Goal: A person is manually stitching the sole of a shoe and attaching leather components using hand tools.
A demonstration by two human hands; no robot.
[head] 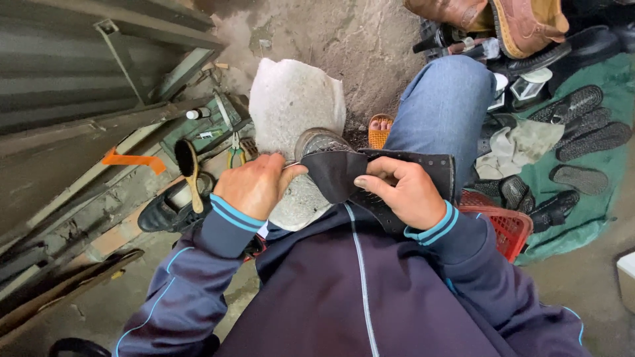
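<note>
A black shoe upper (337,173) with a perforated edge lies across my lap, over a metal shoe last (319,141) that rests on a grey-white cloth (294,99) on my knee. My right hand (403,192) grips the black leather, thumb pressing on its top. My left hand (254,185) pinches the leather's left edge, fingers curled; whether it holds a needle or thread I cannot tell. Both sleeves are dark navy with light blue cuffs.
A shoe brush (188,168) and a black shoe (165,211) lie at left, near pliers (235,155) and a green tool tray (205,129). A red basket (506,225) sits at right. Black soles (585,125) rest on a green sheet (595,198). Brown boots (509,20) stand behind.
</note>
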